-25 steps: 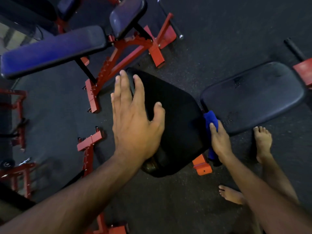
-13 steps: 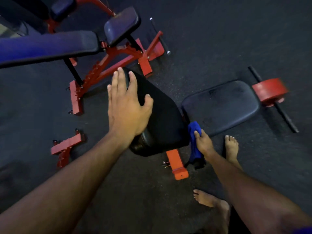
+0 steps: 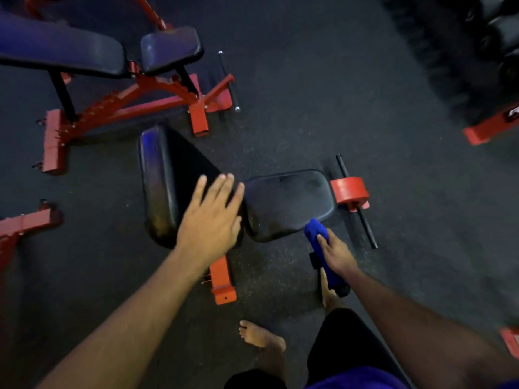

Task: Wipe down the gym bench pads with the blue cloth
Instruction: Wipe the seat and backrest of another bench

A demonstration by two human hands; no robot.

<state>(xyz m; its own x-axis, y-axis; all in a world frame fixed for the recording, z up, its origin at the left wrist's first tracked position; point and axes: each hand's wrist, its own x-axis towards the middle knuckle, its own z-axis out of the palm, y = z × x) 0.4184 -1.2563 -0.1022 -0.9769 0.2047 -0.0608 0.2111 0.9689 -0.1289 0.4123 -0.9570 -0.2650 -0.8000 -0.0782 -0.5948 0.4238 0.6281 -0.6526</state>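
A black bench back pad (image 3: 171,181) stands tilted up in the middle of the view, with the black seat pad (image 3: 289,200) just to its right. My left hand (image 3: 210,220) is flat with fingers straight, over the back pad's right edge near the gap between the pads. My right hand (image 3: 335,254) grips the folded blue cloth (image 3: 320,242), whose top end touches the seat pad's near right corner. The cloth hangs down below my hand.
A second bench with blue-black pads (image 3: 64,54) and a red frame (image 3: 120,110) stands at the upper left. A red roller on a black bar (image 3: 349,190) sits right of the seat pad. My bare feet (image 3: 261,338) are on the dark rubber floor.
The view has pulled back and up. My left hand slid from the back pad's top edge to its right side. My right hand moved the cloth from the gap to the seat pad's right corner.
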